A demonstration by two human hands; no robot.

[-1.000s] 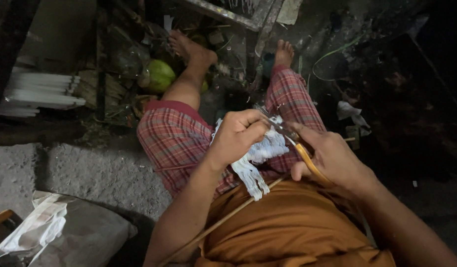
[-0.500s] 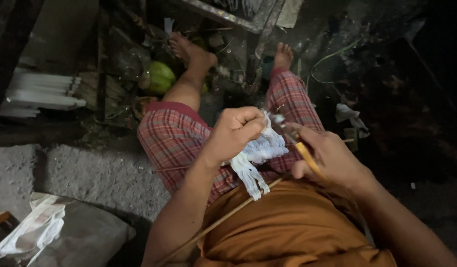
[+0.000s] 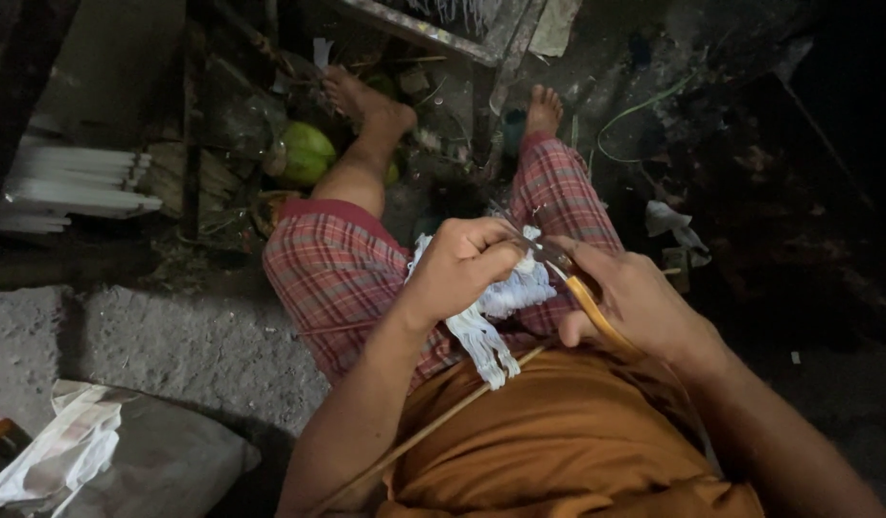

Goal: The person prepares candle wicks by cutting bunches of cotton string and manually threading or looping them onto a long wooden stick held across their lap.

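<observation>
While the left hand [image 3: 457, 273] bunches a wad of white string [image 3: 501, 307] over the lap in plaid shorts [image 3: 338, 278], the right hand [image 3: 635, 297] grips yellow-handled scissors [image 3: 568, 273], blades meeting the strands at the left fingertips. This looks like mid-trimming; the next snip calls for keeping the strands taut and fingers clear of the blades.

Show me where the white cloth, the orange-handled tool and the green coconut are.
white cloth [image 3: 505, 297], head view, on the bunched part below the left hand.
orange-handled tool [image 3: 596, 312], head view, on the orange handle in the right hand.
green coconut [image 3: 307, 153], head view, on its rounded green side.
</observation>
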